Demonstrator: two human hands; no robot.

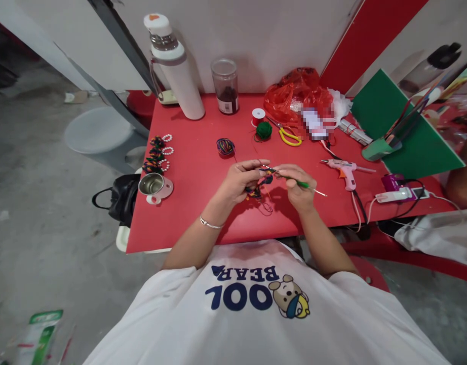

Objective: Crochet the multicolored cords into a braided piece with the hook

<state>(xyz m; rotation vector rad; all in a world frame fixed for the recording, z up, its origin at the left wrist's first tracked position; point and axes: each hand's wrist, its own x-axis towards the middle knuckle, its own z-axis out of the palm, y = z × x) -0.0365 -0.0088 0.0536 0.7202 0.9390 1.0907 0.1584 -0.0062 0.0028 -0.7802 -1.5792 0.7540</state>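
My left hand is closed on a small piece of multicoloured crochet work, dark with orange and yellow strands, which hangs below the fingers. In my right hand is a crochet hook with a green grip; its tip meets the work between both hands. Loose yarn ends dangle over the red table under them. Just beyond my left hand lies a ball of multicoloured yarn. A green yarn ball and a spool of red thread sit farther back.
Yellow-handled scissors, a phone and a red plastic bag lie at the back. To the right are a pink glue gun and a green cup. A metal mug, beaded yarn pieces and a white flask stand left.
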